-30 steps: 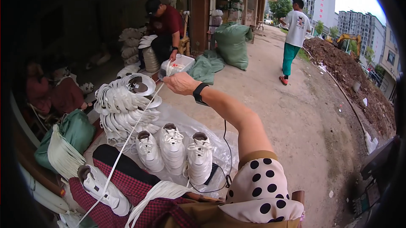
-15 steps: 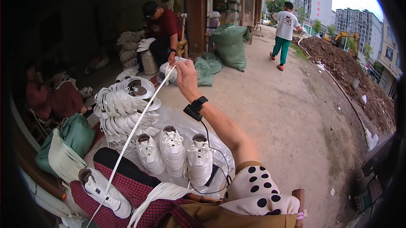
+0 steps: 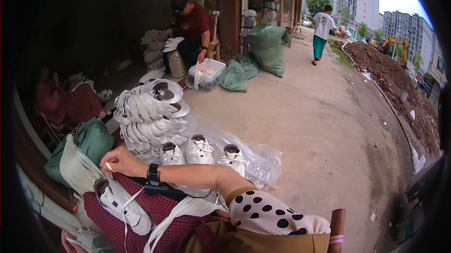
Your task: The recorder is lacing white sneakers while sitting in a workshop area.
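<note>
Our right hand is pinching a white shoelace — a sneaker lying just below; our left hand — we can't tell.

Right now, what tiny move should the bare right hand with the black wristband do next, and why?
Perhaps ease the thin white lace down toward the white lace-up shoe: the bare right hand pinches it near the shoe's open collar, and a slack white strand lies across the shoe, so lacing looks unfinished.

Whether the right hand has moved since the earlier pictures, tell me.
Yes: against the upright shoe stacks, the right hand has dropped from above them in the view to their left.
</note>
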{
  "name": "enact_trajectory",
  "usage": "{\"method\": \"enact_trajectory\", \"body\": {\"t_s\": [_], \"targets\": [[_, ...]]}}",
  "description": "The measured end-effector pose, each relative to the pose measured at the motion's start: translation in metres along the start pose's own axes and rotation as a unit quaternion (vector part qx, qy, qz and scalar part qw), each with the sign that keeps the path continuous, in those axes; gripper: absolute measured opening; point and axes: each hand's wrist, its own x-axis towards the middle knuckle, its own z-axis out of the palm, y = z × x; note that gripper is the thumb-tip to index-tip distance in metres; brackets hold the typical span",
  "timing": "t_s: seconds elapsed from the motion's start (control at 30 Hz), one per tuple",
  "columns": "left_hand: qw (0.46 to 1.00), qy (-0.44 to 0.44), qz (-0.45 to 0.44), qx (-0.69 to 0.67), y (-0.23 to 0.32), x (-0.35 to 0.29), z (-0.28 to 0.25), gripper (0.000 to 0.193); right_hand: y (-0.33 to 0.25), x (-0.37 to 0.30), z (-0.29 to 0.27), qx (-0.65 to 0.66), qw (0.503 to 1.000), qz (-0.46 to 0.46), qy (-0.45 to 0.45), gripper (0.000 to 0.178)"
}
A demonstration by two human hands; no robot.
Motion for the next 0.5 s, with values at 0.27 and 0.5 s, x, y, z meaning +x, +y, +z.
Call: {"method": "enact_trajectory", "body": {"t_s": [0.27,0.5], "targets": [[0.922,-0.278,-0.217,-0.161,-0.016,-0.063,0.119,0.014,0.014,-0.027,-0.020,-0.089,0.979,0.171,-0.062,0.013],[0.917,-0.297,-0.240,-0.117,-0.015,-0.094,0.097,0.005,-0.003,-0.050,0.002,-0.208,0.940,0.215,-0.165,0.006]]}}
